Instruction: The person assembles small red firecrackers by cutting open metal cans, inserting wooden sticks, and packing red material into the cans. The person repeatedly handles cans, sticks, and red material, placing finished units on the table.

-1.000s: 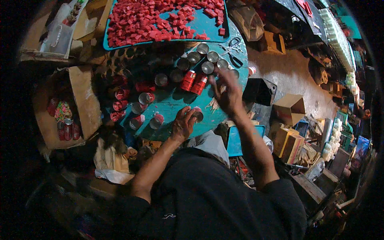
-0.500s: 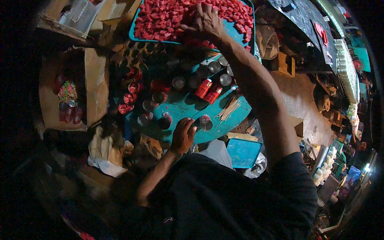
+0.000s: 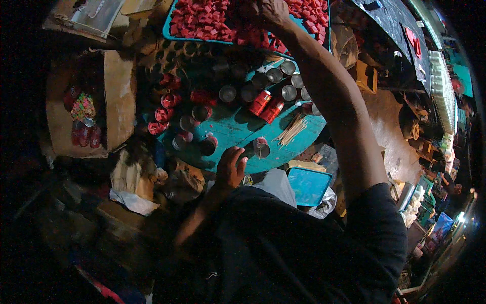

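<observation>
Left to right: one cardboard box holding one multicoloured bag and three red cans; three red cut-open cans down the left side of the round teal table; five open cups nearer the person, the last standing apart with pink bits on its rim; two bright red cans side by side; one bundle of sticks; one small blue tray below the table edge. More metal cups crowd the right side, partly behind the forearm. Large blue tray of red cubes is cut off at top; table's far left is dark, cups there probably undercounted.

Left hand: half open, fingers loosely bent, thumb apart, nothing visible in it, just beside the last cup. Right hand: over the cubes, fingers shadowed and cropped; can't tell grip.
</observation>
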The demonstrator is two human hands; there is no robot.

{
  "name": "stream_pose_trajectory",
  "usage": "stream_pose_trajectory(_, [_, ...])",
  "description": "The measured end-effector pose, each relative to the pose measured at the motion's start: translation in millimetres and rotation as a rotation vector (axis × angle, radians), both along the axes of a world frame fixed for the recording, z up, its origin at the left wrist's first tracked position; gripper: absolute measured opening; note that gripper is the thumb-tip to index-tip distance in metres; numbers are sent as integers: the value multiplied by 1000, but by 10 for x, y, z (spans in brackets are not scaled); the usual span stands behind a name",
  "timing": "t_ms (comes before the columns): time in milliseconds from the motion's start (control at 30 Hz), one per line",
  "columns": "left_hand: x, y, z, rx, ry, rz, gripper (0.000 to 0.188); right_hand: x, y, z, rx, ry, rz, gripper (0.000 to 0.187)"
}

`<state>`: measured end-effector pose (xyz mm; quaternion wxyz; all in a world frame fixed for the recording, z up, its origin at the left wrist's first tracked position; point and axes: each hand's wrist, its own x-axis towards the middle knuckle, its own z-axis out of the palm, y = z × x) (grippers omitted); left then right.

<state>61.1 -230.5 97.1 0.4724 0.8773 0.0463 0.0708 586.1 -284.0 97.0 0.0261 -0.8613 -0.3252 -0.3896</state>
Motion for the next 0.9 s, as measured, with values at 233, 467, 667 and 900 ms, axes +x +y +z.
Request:
stream_pose_trajectory(233, [-14,49,107,-29,28,31,31,58,-16,-95,-4,-117,17,65])
stream_pose_trajectory(467, [-121,108,69,-47,27,43,28,229,96,499,-150,923,-176,19])
stream_pose_trajectory(667, [-186,281,140,7,39,-2,23,161,-450,819,-660,-28,-143,7])
stream_pose_trajectory(900, [-126,375,337,-12,120,-97,24,-482,-634,1270,-2803,-2129,-738,30])
